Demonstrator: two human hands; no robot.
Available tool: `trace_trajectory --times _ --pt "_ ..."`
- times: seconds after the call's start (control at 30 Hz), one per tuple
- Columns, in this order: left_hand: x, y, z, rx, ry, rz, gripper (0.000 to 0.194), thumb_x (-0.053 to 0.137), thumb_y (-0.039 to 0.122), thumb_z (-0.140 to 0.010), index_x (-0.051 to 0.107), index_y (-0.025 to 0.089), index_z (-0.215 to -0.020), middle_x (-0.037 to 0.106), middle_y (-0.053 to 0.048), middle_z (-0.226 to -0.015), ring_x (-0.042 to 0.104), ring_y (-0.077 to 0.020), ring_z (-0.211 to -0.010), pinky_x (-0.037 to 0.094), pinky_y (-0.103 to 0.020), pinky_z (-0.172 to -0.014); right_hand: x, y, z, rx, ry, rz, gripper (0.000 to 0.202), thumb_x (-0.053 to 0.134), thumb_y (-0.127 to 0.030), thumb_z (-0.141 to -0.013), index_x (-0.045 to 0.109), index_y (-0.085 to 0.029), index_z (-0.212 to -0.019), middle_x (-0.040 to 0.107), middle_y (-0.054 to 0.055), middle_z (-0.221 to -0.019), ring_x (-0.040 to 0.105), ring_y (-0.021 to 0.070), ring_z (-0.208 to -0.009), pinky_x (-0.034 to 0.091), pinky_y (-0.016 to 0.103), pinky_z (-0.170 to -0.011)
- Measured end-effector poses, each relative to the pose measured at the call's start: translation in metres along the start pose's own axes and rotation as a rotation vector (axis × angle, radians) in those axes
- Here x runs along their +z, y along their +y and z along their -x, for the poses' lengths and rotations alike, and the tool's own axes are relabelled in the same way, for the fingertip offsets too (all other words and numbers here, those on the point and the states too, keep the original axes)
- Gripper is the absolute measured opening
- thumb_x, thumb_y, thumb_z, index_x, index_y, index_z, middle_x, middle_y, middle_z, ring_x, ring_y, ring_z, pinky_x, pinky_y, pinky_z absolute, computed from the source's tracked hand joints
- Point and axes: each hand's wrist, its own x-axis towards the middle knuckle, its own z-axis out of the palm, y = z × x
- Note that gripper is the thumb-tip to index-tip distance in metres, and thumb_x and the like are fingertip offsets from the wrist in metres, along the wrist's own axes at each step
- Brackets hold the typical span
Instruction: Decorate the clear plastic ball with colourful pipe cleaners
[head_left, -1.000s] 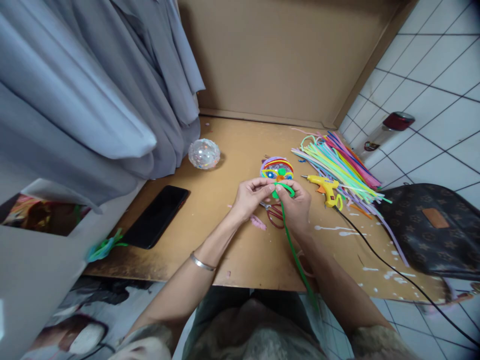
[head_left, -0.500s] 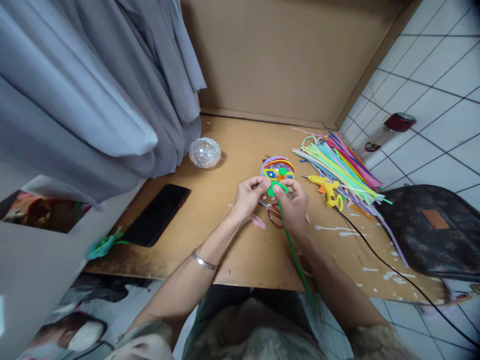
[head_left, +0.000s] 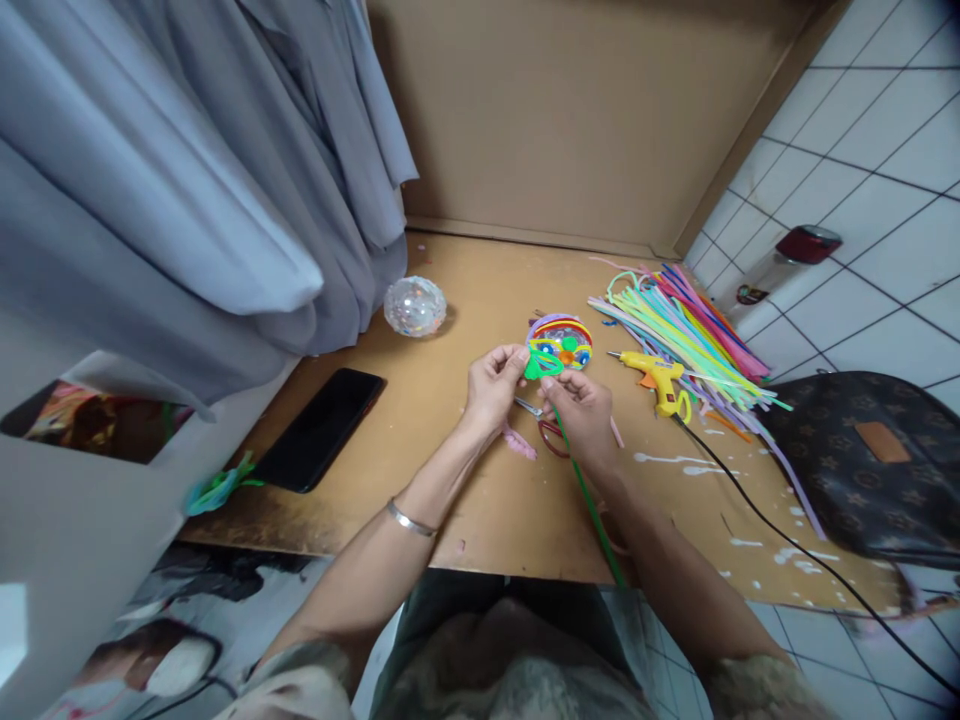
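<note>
Between my hands is a green pipe cleaner [head_left: 545, 366], bent into loops at one end, with its long tail hanging past the table's front edge. My left hand [head_left: 495, 385] pinches the looped part between thumb and fingertips. My right hand [head_left: 579, 408] is closed on the strand just below the loops. Right behind them sits a clear round bowl [head_left: 559, 336] decorated with coloured strips, blue eye shapes, a green dot and an orange piece. Partly under my hands lie scissors with dark red handles [head_left: 551, 437] and a pink fuzzy scrap [head_left: 519, 442].
A yellow glue gun [head_left: 656, 380] with a black cord lies to the right, before a pile of coloured pipe cleaners [head_left: 690, 335]. A brown patterned bag [head_left: 870, 465] is at far right. On the left are a phone [head_left: 321, 428] and another clear bowl [head_left: 415, 306].
My right hand has moved slightly down and away from my left, drawing the strand along. A loop in the green pipe cleaner now shows more openly. The view has shifted slightly.
</note>
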Motion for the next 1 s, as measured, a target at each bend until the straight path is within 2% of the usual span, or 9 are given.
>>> trace_trajectory --times 0.2,0.3,0.43,0.6,0.77,1.0 --pt "0.002 0.0 0.001 -0.076 -0.01 0.086 0.039 0.084 0.047 -0.059 0.069 0.016 -0.076 0.064 0.002 -0.066 0.049 -0.0059 -0.053 0.043 -0.02 -0.055 -0.001 0.0 -0.001 -0.006 -0.002 0.005 0.025 0.068 -0.041 -0.07 0.058 -0.019 -0.064 0.053 -0.005 -0.05 0.044 0.008 -0.045 0.036 0.021 -0.045" --pt "0.001 0.002 -0.001 -0.11 -0.063 0.129 0.04 0.085 0.045 -0.059 0.074 0.016 -0.085 0.069 0.0 -0.074 0.05 -0.0055 -0.054 0.043 -0.021 -0.056 -0.002 -0.001 -0.002 0.016 0.006 0.002 0.025 0.069 -0.04 -0.067 0.057 -0.019 -0.062 0.053 -0.005 -0.049 0.043 0.0078 -0.044 0.034 0.021 -0.044" --pt "-0.001 0.008 -0.001 -0.134 -0.121 0.125 0.041 0.086 0.045 -0.058 0.077 0.016 -0.086 0.07 -0.002 -0.073 0.051 -0.0065 -0.056 0.045 -0.022 -0.059 -0.006 -0.004 -0.004 0.018 0.007 0.013 0.023 0.068 -0.039 -0.067 0.058 -0.019 -0.062 0.054 -0.005 -0.05 0.042 0.0075 -0.043 0.034 0.022 -0.045" --pt "-0.004 0.015 -0.003 -0.036 -0.115 -0.008 0.037 0.085 0.044 -0.061 0.078 0.015 -0.084 0.069 -0.002 -0.07 0.053 -0.0088 -0.058 0.047 -0.023 -0.062 -0.008 -0.01 -0.005 0.015 -0.009 0.007 0.024 0.069 -0.04 -0.065 0.061 -0.018 -0.063 0.053 -0.005 -0.051 0.043 0.0078 -0.043 0.033 0.023 -0.045" --pt "-0.005 0.012 -0.004 0.062 -0.067 -0.109 0.025 0.079 0.037 -0.068 0.078 0.016 -0.082 0.069 -0.002 -0.073 0.055 -0.01 -0.062 0.047 -0.023 -0.063 -0.007 -0.011 -0.004 0.024 -0.028 -0.017 0.022 0.071 -0.038 -0.063 0.063 -0.018 -0.064 0.055 -0.004 -0.054 0.042 0.0072 -0.046 0.033 0.022 -0.045" --pt "-0.006 0.01 -0.003 0.069 -0.09 -0.119 0.025 0.076 0.035 -0.072 0.078 0.018 -0.089 0.069 -0.003 -0.078 0.055 -0.0103 -0.063 0.046 -0.023 -0.064 -0.006 -0.009 -0.002 -0.001 -0.035 -0.011 0.019 0.071 -0.035 -0.063 0.063 -0.018 -0.064 0.052 -0.005 -0.053 0.041 0.0072 -0.046 0.031 0.021 -0.044"
